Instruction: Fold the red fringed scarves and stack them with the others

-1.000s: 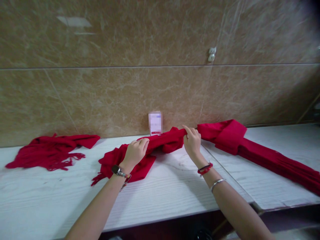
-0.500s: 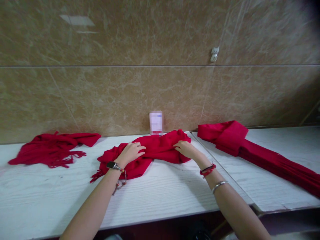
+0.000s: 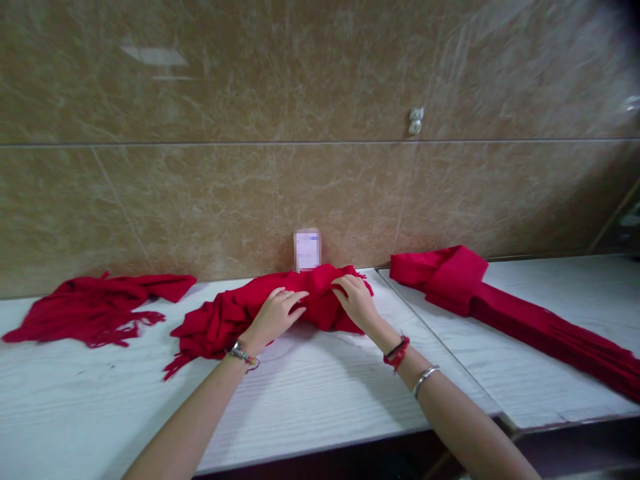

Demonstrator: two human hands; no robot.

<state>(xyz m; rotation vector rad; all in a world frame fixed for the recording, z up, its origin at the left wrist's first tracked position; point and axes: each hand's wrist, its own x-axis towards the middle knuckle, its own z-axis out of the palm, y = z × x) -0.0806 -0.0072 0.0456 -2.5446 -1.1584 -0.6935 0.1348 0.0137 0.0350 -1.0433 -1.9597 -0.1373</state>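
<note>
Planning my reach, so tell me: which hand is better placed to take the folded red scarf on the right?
Probably your right hand: it is at the right part of the middle scarf, nearer the folded red scarf. Your left hand is farther off, beyond the right.

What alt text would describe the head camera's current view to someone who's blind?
A person's left hand and right hand are at a bunched red cloth on a white table. A crumpled red cloth lies to the left and a folded red strip to the right; behind, a pale pixelated rectangle stands by a brown marbled wall.
</note>
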